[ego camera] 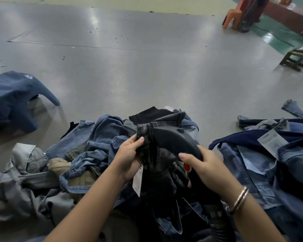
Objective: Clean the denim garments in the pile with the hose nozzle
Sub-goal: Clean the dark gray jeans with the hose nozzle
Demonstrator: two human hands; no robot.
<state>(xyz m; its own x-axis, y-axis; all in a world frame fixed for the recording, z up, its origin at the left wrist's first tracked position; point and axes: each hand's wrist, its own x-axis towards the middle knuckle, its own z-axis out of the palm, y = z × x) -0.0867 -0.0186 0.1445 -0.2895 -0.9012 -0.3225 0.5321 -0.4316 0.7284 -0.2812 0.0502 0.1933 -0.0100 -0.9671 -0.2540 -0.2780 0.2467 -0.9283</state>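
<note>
Pinched between thumb and fingers of the left hand (129,154) is the hemmed edge of a black denim piece (145,137), held up over the pile (87,154); a white tag (137,180) hangs just below that hand. Immediately to the right of this pinch, the curved dark nozzle (175,140) is laid against the same cloth, and it is clasped at its rear by the right hand (206,168), fingers wrapped round the handle beside a red button (187,167). A ribbed hose (217,222) runs down from the handle, past a bangle (238,199) on the wrist. Left of the grip, a heap of blue, grey and tan garments is spread on the floor, seemingly yet to be treated. Right of the grip, a second stack (269,154) of blue denim with paper labels is seen; whether these are finished pieces cannot be told. One garment is judged to be in work, with much of the pile left.
</note>
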